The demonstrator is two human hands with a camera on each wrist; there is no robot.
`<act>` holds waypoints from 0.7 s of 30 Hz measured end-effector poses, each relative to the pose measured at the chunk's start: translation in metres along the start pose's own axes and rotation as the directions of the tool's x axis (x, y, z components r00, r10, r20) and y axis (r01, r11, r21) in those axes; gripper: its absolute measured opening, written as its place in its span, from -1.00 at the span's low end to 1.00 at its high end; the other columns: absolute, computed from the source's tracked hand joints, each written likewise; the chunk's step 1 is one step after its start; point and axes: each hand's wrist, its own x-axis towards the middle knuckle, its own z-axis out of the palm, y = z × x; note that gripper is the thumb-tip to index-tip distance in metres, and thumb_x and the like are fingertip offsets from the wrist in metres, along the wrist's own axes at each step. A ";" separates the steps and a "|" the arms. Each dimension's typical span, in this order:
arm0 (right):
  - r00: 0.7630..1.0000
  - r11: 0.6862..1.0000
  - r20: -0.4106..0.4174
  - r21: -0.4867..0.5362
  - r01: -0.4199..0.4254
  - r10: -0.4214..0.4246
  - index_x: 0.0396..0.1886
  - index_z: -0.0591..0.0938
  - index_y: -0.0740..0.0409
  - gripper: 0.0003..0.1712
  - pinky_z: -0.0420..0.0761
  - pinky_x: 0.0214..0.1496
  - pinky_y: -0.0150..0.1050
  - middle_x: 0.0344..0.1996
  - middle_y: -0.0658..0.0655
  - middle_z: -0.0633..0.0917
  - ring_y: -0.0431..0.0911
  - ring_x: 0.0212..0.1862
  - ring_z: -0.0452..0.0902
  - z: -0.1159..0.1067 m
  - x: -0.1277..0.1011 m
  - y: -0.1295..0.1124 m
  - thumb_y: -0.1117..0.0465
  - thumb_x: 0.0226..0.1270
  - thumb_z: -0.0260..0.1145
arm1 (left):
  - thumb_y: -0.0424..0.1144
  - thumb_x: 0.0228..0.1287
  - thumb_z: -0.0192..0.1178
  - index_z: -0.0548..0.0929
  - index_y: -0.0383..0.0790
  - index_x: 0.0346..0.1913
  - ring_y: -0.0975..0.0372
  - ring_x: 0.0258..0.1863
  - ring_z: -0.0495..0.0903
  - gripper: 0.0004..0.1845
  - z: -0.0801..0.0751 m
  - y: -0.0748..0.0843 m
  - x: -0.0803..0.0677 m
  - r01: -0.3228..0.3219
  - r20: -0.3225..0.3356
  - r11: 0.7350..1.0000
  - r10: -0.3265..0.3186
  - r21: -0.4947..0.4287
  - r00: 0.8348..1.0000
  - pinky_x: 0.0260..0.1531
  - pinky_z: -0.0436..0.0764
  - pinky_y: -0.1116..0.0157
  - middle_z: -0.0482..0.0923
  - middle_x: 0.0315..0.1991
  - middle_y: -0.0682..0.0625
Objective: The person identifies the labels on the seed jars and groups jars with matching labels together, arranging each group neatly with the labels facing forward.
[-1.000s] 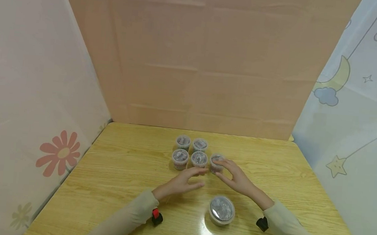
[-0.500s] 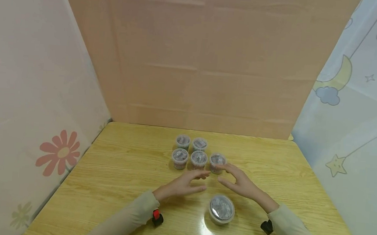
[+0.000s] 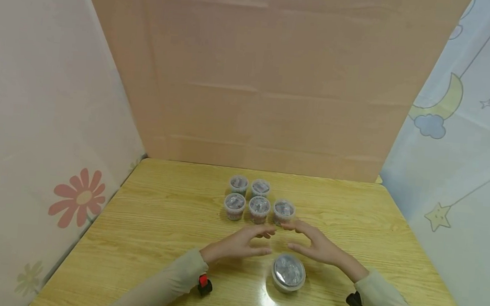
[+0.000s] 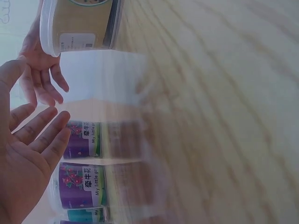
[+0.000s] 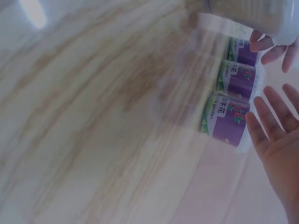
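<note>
While both hands hover low over the table: neither one holds anything, and each palm faces the other across a small gap at the lower centre of the head view.
Left hand (image 3: 238, 244): fingers straight and loosely spread, tips pointing right toward the other hand; in the left wrist view the fingers (image 4: 44, 135) stand apart from one another, just beside the purple labels of the small cups.
Right hand (image 3: 315, 245): fingers straight and slightly spread, tips pointing left; the forefinger tip lies just below the right-hand cup of the front row, and whether it touches cannot be told.
Large tub (image 3: 288, 273): a round, clear-lidded container standing upright on the table, just below and between the two hands, nearer the right one; its side label shows at the top of the left wrist view (image 4: 79, 28).
Small cups (image 3: 259, 209): five lidded cups grouped above the hands at the frame's centre, three in the front row and two behind, upright and close together; purple and green labels show in the right wrist view (image 5: 229, 119).
Table (image 3: 157, 223): light wood grain, with a bright glare spot near the bottom edge below the tub.
Surroundings: a tan cardboard panel (image 3: 268, 78) stands behind the table, with a flower-printed sheet (image 3: 78, 199) at the left and a moon-and-star sheet (image 3: 447, 101) at the right.
</note>
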 end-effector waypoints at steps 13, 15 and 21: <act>1.000 1.000 0.023 -0.011 -0.006 0.007 0.23 0.42 0.19 -0.42 0.54 0.03 0.00 0.12 0.09 0.55 -0.02 0.13 0.46 -0.002 -0.015 -0.001 0.26 0.18 0.32 | 0.10 0.26 0.11 0.20 -0.07 0.39 0.27 0.13 0.45 -0.30 0.002 0.013 -0.002 0.054 0.056 0.997 -0.057 0.057 0.997 0.13 0.45 0.31 0.39 0.24 0.00; 1.000 1.000 0.026 -0.011 -0.007 0.007 0.22 0.43 0.18 -0.41 0.55 0.02 -0.02 0.12 0.08 0.55 -0.02 0.12 0.47 -0.003 -0.017 -0.001 0.25 0.17 0.33 | 0.12 0.25 0.12 0.20 -0.06 0.39 0.28 0.13 0.45 -0.29 0.003 0.014 -0.001 0.050 0.064 0.996 -0.055 0.069 0.996 0.13 0.45 0.33 0.39 0.24 0.00; 0.999 1.000 0.053 0.013 0.000 -0.001 0.22 0.43 0.12 -0.40 0.56 0.00 -0.06 0.11 0.07 0.54 -0.07 0.09 0.47 -0.002 -0.025 0.000 0.12 0.18 0.35 | 0.17 0.20 0.13 0.19 -0.02 0.40 0.30 0.15 0.42 -0.24 0.007 0.017 -0.002 0.042 0.096 0.995 -0.050 0.087 0.994 0.13 0.44 0.32 0.37 0.26 0.04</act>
